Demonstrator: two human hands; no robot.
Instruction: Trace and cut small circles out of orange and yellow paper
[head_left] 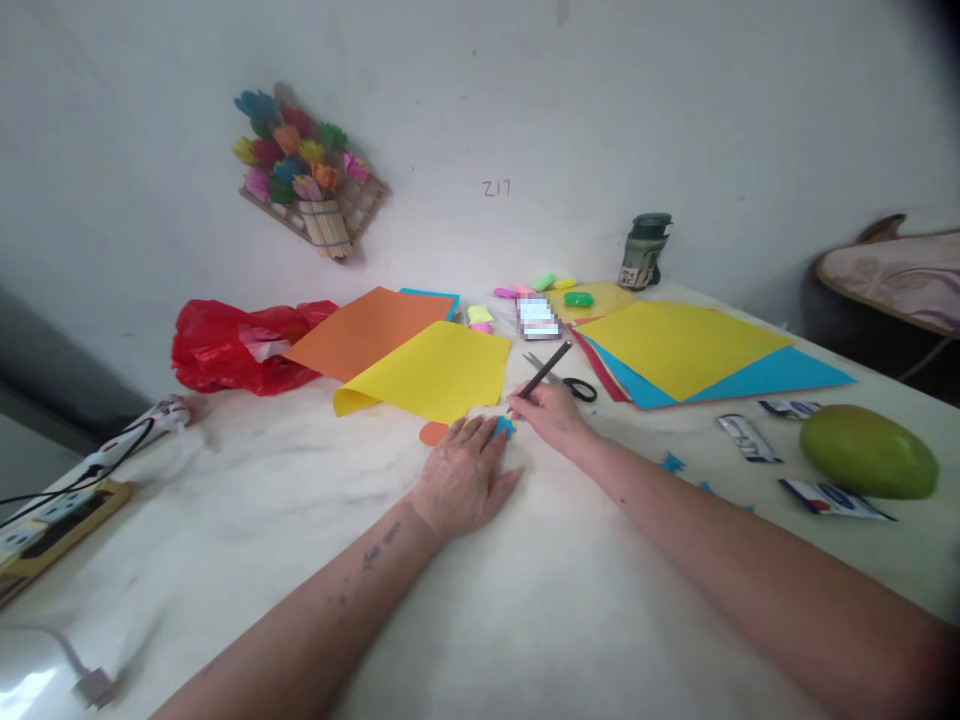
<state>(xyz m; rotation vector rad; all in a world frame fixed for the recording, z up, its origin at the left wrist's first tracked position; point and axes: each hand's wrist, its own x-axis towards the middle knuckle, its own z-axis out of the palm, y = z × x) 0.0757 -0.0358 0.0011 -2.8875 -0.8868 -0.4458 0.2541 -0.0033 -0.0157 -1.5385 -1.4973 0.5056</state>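
Note:
My right hand (pixel 551 412) pinches a dark pencil (pixel 545 369), its tip down beside a small blue paper cutout (pixel 505 428). Fingers stretched out, my left hand (pixel 463 475) lies flat on the table and partly covers that cutout. A rounded orange paper piece (pixel 433 433) shows at the left fingertips. Just beyond sits a curled yellow sheet (pixel 439 375), overlapping an orange sheet (pixel 375 330). Scissors with black handles (pixel 577 389) lie behind the pencil. Several small blue scraps (pixel 673 462) are scattered right of my right forearm.
A red plastic bag (pixel 225 345) and a power strip (pixel 60 520) are on the left. To the right are stacked coloured sheets (pixel 686 345), a green mango (pixel 866 450) and small packets (pixel 748 438). A phone (pixel 538 316) and a bottle (pixel 645 250) stand farther back.

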